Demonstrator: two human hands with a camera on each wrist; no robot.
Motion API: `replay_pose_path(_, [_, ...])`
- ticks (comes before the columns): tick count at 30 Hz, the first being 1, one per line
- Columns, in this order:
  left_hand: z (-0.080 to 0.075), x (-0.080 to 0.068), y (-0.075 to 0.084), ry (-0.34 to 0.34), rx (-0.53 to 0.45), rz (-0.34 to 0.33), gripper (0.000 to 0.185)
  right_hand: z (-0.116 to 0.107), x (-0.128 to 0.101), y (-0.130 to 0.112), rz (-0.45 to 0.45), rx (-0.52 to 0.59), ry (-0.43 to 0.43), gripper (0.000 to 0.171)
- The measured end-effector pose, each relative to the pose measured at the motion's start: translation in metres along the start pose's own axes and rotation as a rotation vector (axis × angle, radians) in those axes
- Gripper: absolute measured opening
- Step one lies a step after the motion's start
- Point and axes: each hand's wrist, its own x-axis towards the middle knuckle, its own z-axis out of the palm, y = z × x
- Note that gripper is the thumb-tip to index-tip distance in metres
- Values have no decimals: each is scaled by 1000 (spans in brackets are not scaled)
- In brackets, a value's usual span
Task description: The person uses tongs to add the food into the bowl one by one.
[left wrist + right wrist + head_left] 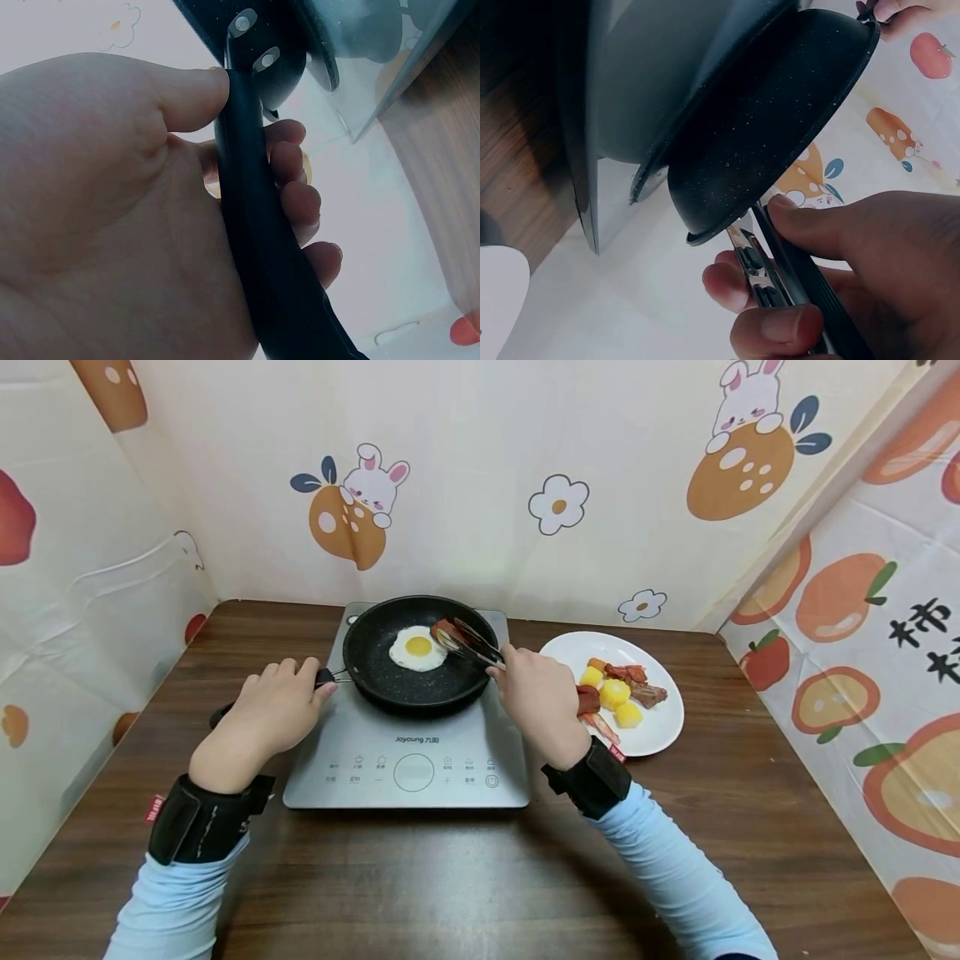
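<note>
On the brown worktop [750, 827], a grey induction cooker [408, 760] is carrying a black frying pan [397, 681] with a fried egg [417, 648] lying in it. Beside the cooker, a white plate [660, 727] is holding food pieces. The left hand [272, 710] is gripping the pan handle [251, 225], fingers curled round it. The right hand [538, 700] is squeezing tongs [472, 646], which are pinching a reddish sausage piece [444, 630] inside the pan.
</note>
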Motion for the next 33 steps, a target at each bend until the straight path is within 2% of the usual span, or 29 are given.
replay_pose_path(21, [2,0,-3,7,15,13,54,7,-4,-5,48,-9,17,38])
replay_pose_path(33, [3,1,-2,3,21,10,54,9,-6,0,25,10,70,37])
